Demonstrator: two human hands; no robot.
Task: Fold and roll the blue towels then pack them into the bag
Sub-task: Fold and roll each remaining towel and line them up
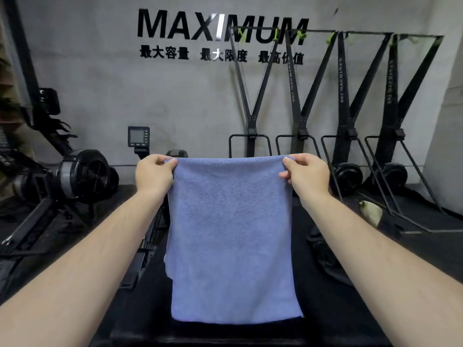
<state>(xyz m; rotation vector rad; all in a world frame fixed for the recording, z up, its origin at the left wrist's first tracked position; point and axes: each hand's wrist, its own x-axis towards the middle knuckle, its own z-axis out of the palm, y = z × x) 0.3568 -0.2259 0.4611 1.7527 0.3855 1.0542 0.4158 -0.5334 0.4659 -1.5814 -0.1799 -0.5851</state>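
Hanging full length in mid-air, a blue towel (231,236) is held up at arm's height, its top edge stretched level and its lower hem falling free above a dark surface whose nature cannot be told. The upper left corner is pinched by the left hand (154,174), thumb in front and fingers (168,162) curled behind the cloth; the upper right corner is pinched in the same way by the right hand (307,171), with one finger seen pointing inward just below the edge. A second layer of cloth is seen along the towel's left side, so that it appears doubled. Both bare forearms are stretched forward from the lower corners of the view. A rowing machine (75,176) with a round black flywheel is seen on the floor to the left, and a small monitor (138,136) on a stalk just behind the left hand. Four black ski machines (343,101) are ranged against the grey wall (100,78) to the right. The word MAXIMUM (223,26) is lettered in black on the wall, with a line of Chinese characters beneath it.
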